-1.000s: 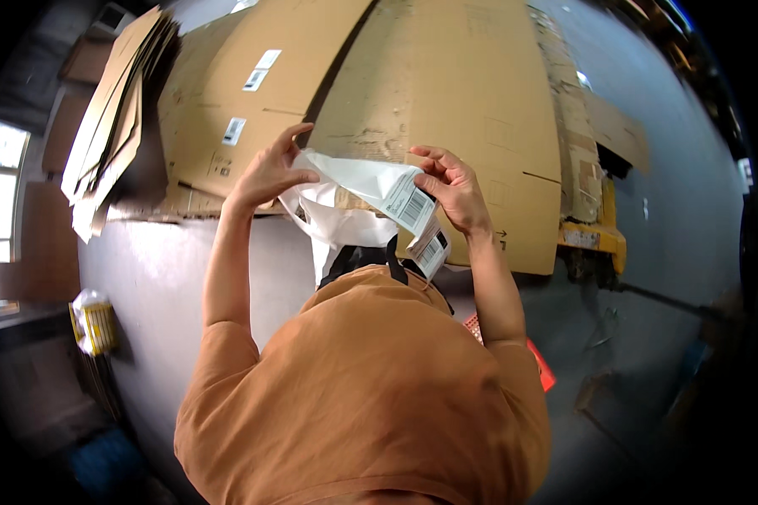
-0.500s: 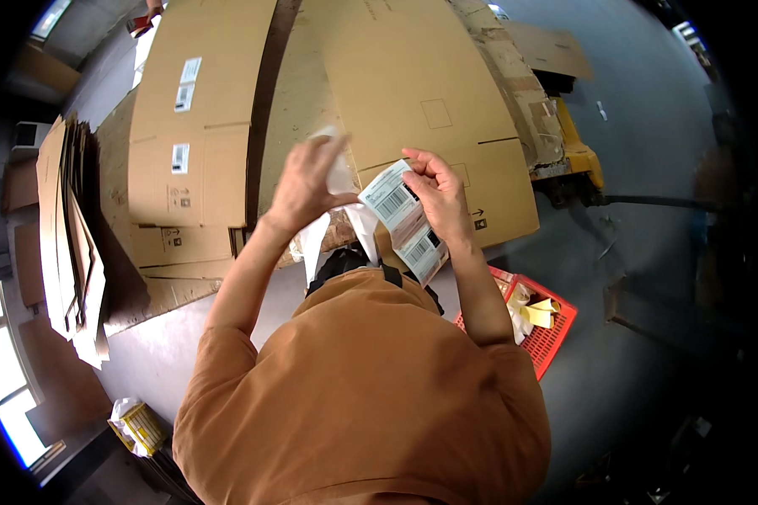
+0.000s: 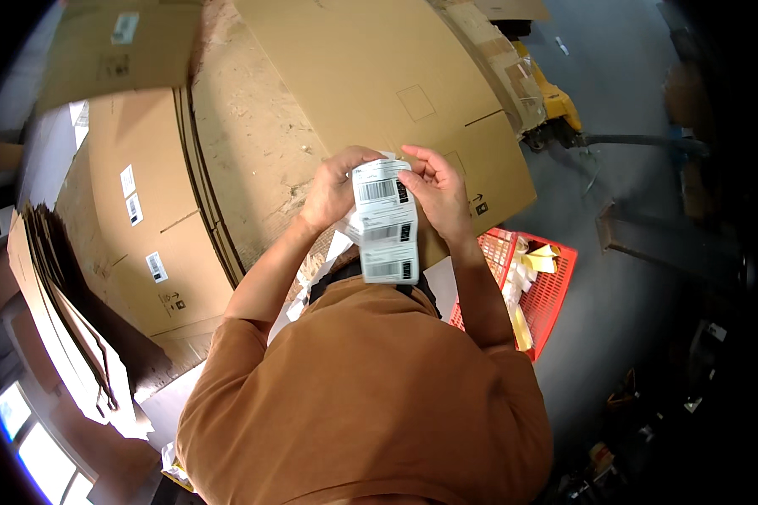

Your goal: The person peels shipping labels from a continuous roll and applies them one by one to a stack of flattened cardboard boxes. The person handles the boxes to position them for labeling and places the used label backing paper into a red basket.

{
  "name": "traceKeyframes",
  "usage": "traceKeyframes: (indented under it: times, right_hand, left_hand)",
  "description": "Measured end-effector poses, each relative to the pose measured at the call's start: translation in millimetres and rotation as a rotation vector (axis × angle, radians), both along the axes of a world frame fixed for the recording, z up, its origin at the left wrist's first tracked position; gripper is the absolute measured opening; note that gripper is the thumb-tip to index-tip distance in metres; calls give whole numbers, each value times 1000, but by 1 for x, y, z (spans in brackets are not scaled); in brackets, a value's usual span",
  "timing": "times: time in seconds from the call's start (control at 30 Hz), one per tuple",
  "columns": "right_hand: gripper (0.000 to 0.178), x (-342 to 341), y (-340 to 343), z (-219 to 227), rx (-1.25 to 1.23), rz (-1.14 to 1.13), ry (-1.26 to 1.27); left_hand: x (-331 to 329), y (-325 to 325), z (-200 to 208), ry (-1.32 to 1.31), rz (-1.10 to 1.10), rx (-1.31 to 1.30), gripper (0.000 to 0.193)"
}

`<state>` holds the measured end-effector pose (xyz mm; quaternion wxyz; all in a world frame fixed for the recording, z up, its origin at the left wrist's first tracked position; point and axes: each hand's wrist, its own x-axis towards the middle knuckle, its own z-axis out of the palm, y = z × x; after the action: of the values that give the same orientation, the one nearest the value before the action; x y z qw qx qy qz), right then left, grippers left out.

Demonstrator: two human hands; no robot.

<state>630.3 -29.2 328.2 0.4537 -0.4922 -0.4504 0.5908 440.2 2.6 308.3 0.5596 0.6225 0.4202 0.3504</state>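
A strip of white barcode labels point(image 3: 387, 220) hangs in front of my chest, printed side up. My left hand point(image 3: 332, 190) grips its upper left edge, fingers curled behind it. On the upper right edge, my right hand point(image 3: 440, 192) pinches the strip with its thumb on top, the other fingers loosely bent. White backing paper point(image 3: 338, 247) trails below my left hand. Beyond my hands lies a large flattened cardboard box point(image 3: 370, 76), without any label showing on its upper face.
Flattened boxes with labels point(image 3: 143, 219) are stacked at left, beside more upright cardboard sheets point(image 3: 67, 311). Another labelled cardboard box point(image 3: 118, 50) is blurred at the upper left. A red plastic basket point(image 3: 554, 316) holds paper scraps at right, near a yellow pallet jack point(image 3: 562, 105).
My left hand has come in to grip the label strip, which now hangs straighter. At upper left, a labelled flattened box has shifted above the stack. The whole view has turned somewhat.
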Motion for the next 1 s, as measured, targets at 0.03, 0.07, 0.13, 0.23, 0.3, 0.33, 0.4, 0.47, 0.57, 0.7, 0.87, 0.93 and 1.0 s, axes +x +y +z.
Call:
traceKeyframes:
  times: [0.03, 0.07, 0.13, 0.23, 0.3, 0.33, 0.4, 0.47, 0.57, 0.7, 0.87, 0.93, 1.0]
  right_hand:
    - [33, 3, 5, 1, -10, 38, -74]
    - [33, 5, 9, 1, -21, 79, -147]
    - [30, 9, 14, -4, -29, 97, -253]
    - [27, 11, 20, -5, -40, 124, -385]
    - [25, 9, 27, 3, -48, 156, -455]
    - [24, 7, 30, 5, -62, 166, -467]
    - [21, 3, 35, 8, -90, 191, -491]
    - [16, -4, 38, 11, -32, 183, -544]
    - [11, -10, 43, 6, 267, 138, -731]
    - [10, -5, 53, -4, 620, 95, -875]
    - [10, 40, 83, -46, -113, -251, -504]
    - [12, 67, 100, -95, -186, -362, -307]
    - [12, 80, 112, -130, -286, -434, -249]
  left_hand:
    - [-1, 5, -1, 24, -9, 6, 26]
    - [-1, 9, -2, 59, -38, 17, 27]
    - [-3, 16, 5, 134, -98, 46, 28]
    - [-5, 26, 10, 228, -154, 107, 28]
    - [-10, 32, 5, 216, -178, 117, 26]
    - [-12, 34, 3, 208, -189, 118, 25]
    - [-16, 37, 5, 196, -186, 24, 22]
    - [-18, 40, 4, 194, -167, -38, 18]
    - [-21, 42, -2, 230, -121, -80, 13]
    - [-26, 40, -22, 381, -44, -75, 13]
    - [-53, 43, -52, 556, 67, -159, 17]
    - [-62, 38, -66, 455, 62, -85, 15]
    - [-62, 37, -55, 395, 29, -79, 17]
